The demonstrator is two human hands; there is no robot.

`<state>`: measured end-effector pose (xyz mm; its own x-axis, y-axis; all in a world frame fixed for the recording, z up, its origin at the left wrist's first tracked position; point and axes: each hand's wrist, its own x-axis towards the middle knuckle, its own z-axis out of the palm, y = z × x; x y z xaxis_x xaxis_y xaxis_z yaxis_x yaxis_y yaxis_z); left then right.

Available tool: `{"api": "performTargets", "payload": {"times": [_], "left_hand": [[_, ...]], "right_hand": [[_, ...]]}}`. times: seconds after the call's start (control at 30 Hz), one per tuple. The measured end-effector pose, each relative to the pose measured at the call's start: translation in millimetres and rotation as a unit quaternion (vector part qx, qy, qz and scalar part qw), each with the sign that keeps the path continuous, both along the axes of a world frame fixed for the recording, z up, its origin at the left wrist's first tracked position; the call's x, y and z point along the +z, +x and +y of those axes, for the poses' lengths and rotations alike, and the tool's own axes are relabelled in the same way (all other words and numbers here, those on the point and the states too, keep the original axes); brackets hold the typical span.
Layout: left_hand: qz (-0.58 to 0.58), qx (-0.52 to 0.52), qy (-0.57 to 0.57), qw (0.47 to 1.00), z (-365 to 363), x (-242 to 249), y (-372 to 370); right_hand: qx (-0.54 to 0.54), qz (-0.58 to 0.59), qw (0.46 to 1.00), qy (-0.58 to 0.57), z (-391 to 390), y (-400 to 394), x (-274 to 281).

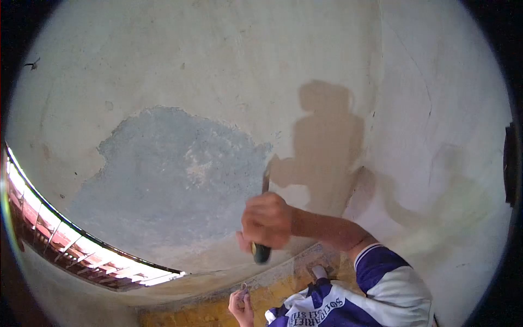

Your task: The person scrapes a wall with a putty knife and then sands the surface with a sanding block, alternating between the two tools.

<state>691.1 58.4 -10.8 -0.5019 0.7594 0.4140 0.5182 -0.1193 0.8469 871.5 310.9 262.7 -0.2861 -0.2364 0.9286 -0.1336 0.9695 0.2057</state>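
Note:
My right hand is wrapped round a scraper with a dark and yellow handle. The narrow blade points up from the fist, its tip right at the edge of a grey bare patch where the pale coating is gone from the wall. Low in the view, my left hand is closed with curled fingers near my shirt. A small thin loop shows at its fingertips; what it is I cannot tell.
A pale wall fills the view, meeting another wall at a corner on the right. Shadows fall across both. A barred window opening curves along the lower left. Below runs a yellowish band.

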Motion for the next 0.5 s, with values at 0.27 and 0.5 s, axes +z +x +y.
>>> {"api": "performTargets", "payload": {"times": [0.27,0.5], "left_hand": [[0.027,-0.031,-0.011,0.999,9,12,5],[-0.174,0.014,-0.012,0.985,-8,-1,9]], "right_hand": [[0.040,-0.012,0.998,0.048,-6,-19,0],[-0.009,-0.227,0.937,-0.266,7,-10,-68]]}}
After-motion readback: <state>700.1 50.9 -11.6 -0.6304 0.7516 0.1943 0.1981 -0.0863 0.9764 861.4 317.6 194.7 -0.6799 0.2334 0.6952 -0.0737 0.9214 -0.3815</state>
